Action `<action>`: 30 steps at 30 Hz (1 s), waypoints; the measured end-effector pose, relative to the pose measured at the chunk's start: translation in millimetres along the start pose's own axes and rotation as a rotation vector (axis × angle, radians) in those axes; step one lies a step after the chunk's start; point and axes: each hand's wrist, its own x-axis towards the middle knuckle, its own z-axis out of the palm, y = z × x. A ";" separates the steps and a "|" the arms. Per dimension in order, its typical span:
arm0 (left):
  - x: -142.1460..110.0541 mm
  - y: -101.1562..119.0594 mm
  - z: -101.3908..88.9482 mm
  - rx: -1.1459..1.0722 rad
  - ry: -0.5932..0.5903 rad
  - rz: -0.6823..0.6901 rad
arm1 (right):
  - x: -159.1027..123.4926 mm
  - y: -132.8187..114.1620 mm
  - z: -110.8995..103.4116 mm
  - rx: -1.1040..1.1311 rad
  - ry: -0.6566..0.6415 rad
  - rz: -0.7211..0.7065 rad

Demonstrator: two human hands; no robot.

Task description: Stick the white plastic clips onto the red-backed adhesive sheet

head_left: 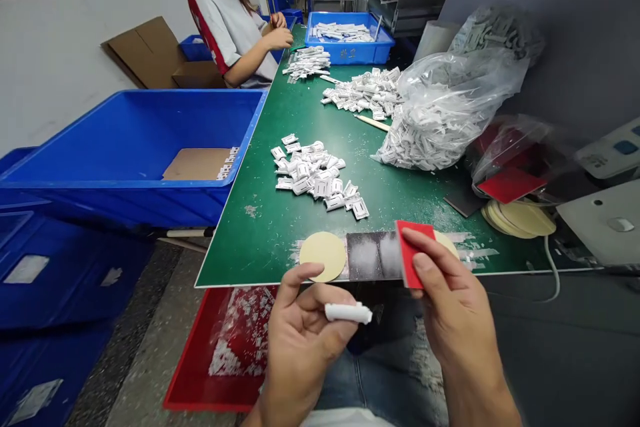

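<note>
Green-topped desk (240, 240) stretches ahead, carrying a heap of white folded pieces (315, 177) and, near its edge, a tan round pad (323, 257) just beside a dark patch (373, 255). Above that edge, the right grip (455, 287) pinches a red card (409, 263); the left grip (300, 340) curls around a small white roll (349, 312).

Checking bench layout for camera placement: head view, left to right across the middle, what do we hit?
Large blue plastic crate → loose pile of white parts → clear plastic bag of white parts → white plastic housing
</note>
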 end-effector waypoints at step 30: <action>-30.9 4.7 -10.8 0.566 -0.096 0.602 | -8.7 -12.1 -2.6 0.311 -0.316 0.275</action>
